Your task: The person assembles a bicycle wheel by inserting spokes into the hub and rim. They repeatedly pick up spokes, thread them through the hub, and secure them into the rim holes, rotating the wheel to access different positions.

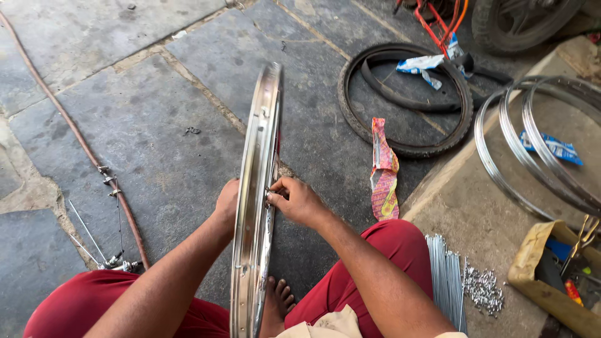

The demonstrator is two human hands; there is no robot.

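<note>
Head view: a person in red trousers sits on a stone-slab floor with a bare chrome bicycle wheel rim (256, 206) standing upright on edge in the middle of the frame, between the knees. The left hand (226, 206) is pressed against the rim's left face, steadying it; its fingers lie behind the metal, so how they close cannot be told. The right hand (297, 201) has thumb and fingertips pinched together on a small metal fitting at the rim's inner side, most likely a spoke nipple (269, 194), though it is too small to be sure.

Judged from this, the step in hand is seating a fitting into a rim hole. The next move would call for a steady rim and a fine fingertip turn.

At lower right lie a bundle of spokes (446, 278) and a heap of small nipples (483, 289). A tyre (407, 94) and spare rims (538, 144) lie at upper right.
</note>
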